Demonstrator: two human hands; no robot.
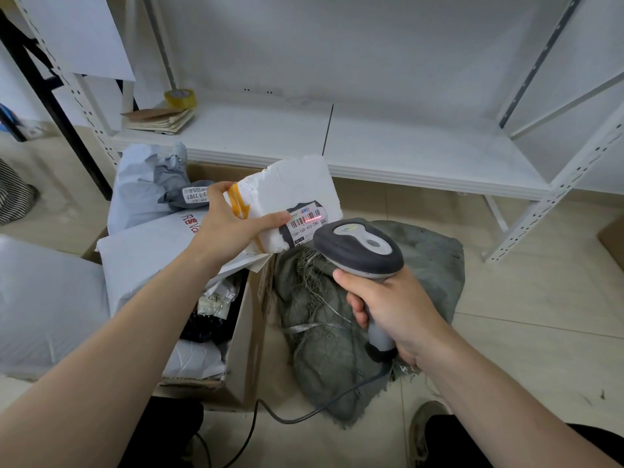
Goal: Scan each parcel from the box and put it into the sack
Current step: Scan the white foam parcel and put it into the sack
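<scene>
My left hand [229, 228] grips a white foam parcel [290, 187] with yellow tape, holding it above the cardboard box [248, 336]. A red scan line falls on the parcel's barcode label [305, 221]. My right hand [398, 312] holds a grey barcode scanner [359, 248] by its handle, its head aimed at the label from just below right. The grey-green woven sack [337, 336] lies crumpled on the floor right of the box, beneath the scanner. Several white and grey bagged parcels [148, 190] fill the box.
A white metal shelf [405, 146] stands behind, carrying a yellow tape roll [180, 98] and a stack of brown envelopes [162, 120]. The scanner's black cable [304, 413] trails across the tiled floor. A big white bag [44, 309] lies at the left. My shoe [427, 430] is at the bottom.
</scene>
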